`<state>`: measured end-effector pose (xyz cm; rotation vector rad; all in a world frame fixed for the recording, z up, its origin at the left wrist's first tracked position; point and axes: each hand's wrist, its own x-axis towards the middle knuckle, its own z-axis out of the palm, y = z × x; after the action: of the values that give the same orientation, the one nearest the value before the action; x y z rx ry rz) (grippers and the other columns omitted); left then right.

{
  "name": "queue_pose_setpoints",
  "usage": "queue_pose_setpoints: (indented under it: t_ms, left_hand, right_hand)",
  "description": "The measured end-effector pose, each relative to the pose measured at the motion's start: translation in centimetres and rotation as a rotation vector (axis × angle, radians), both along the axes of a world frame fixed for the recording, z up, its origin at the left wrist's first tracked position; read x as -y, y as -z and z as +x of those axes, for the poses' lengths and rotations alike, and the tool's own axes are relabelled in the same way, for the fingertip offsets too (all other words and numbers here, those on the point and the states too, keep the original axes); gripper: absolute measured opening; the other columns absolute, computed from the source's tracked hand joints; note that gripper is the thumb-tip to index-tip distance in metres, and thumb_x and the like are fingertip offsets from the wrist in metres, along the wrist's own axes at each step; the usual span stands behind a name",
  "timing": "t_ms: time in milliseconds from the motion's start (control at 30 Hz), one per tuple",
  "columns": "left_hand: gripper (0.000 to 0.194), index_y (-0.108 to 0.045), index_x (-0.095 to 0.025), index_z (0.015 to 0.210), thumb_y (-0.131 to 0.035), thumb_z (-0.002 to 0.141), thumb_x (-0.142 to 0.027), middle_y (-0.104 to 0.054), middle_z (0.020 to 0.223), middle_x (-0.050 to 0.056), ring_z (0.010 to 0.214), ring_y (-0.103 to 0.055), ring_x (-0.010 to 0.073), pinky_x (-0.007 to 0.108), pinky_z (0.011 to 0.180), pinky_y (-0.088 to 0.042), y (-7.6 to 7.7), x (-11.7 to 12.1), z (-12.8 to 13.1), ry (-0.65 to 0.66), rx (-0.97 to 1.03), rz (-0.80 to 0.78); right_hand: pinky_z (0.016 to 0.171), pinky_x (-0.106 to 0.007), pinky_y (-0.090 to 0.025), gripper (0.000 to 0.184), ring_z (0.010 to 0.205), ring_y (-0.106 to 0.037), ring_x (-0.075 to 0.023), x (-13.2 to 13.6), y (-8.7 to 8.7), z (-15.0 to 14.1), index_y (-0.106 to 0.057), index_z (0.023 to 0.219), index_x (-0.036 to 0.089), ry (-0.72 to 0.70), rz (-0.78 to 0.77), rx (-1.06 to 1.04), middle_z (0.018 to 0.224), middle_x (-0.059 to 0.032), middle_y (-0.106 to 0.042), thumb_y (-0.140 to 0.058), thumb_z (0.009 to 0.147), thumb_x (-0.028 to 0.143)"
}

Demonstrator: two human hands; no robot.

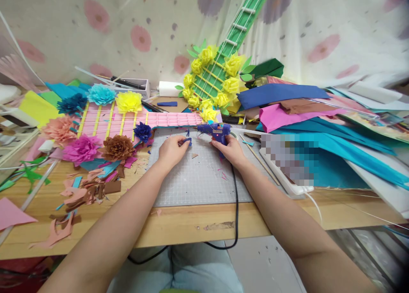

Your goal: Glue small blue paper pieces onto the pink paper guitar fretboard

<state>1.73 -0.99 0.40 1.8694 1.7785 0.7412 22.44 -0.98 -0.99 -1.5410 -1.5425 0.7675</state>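
Note:
My right hand (230, 149) is wrapped round a blue glue gun (215, 131), its nozzle pointing left above the grey cutting mat (194, 186). Between the thumb and fingers of my left hand (173, 151) is a small piece of dark blue paper (188, 142). The nozzle is a little apart from that piece. Just behind both hands lies a pink paper guitar (128, 120), edged with paper flowers, among them a brown flower (117, 151) and a dark blue flower (142, 131).
A green guitar (207, 77) with yellow flowers leans against the curtain. Coloured paper sheets (284, 94) pile up on the right, near a white device (287, 173). Paper scraps (92, 188) lie on the left. The glue gun's black cord (237, 207) hangs over the table's front edge.

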Motion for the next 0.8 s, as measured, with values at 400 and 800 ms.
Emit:
queue_pose_setpoints:
  t_ms: [400,800]
  left_hand:
    - [0.03,-0.067,-0.023,0.075,-0.046,0.083,-0.043,-0.069,0.074,0.001,0.068,-0.059,0.0177,0.027,0.055,-0.031,-0.7,0.1,-0.1,-0.067,-0.098,-0.042]
    - [0.034,-0.071,-0.025,0.085,-0.042,0.085,-0.042,-0.066,0.091,0.006,0.085,-0.058,0.0226,0.03,0.062,-0.037,-0.3,-0.3,-0.7,-0.053,-0.217,0.042]
  right_hand:
    - [0.08,-0.04,-0.047,0.034,0.081,-0.062,-0.024,0.1,-0.2,0.0,-0.064,0.085,0.017,0.045,0.02,-0.027,0.085,-0.0075,-0.068,-0.063,0.062,0.042]
    - [0.065,-0.032,-0.047,0.035,0.063,-0.057,-0.016,0.0,-0.1,0.3,-0.06,0.083,0.017,0.007,-0.015,-0.147,0.07,-0.003,-0.063,-0.061,0.062,0.045]
